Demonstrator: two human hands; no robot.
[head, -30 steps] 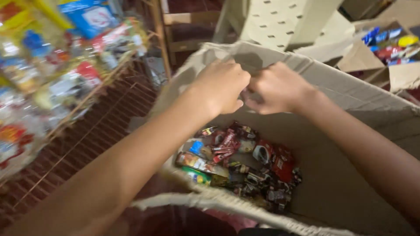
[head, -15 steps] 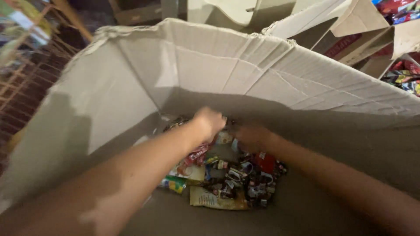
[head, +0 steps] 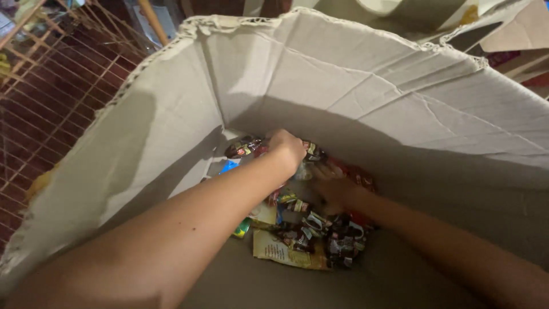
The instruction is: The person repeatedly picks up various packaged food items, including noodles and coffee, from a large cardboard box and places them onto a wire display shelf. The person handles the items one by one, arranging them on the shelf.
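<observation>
Both my arms reach deep into a large grey cardboard box (head: 320,86). At its bottom lies a heap of small wrapped snack packets (head: 320,234) in red, brown, yellow and green. My left hand (head: 286,150) is curled into a fist at the far edge of the heap, seemingly closed on packets, though the grip is hidden. My right hand (head: 334,191) rests low in the pile among the wrappers, its fingers partly buried in shadow. A flat yellow sachet (head: 289,253) lies at the near edge of the heap.
A wire rack (head: 51,97) with goods stands to the left of the box. More open cardboard boxes (head: 509,46) sit behind at the upper right. The tall box walls close in around both forearms.
Both hands went from the box's top rim down to the packet heap at the bottom. The camera moved in closer over the box.
</observation>
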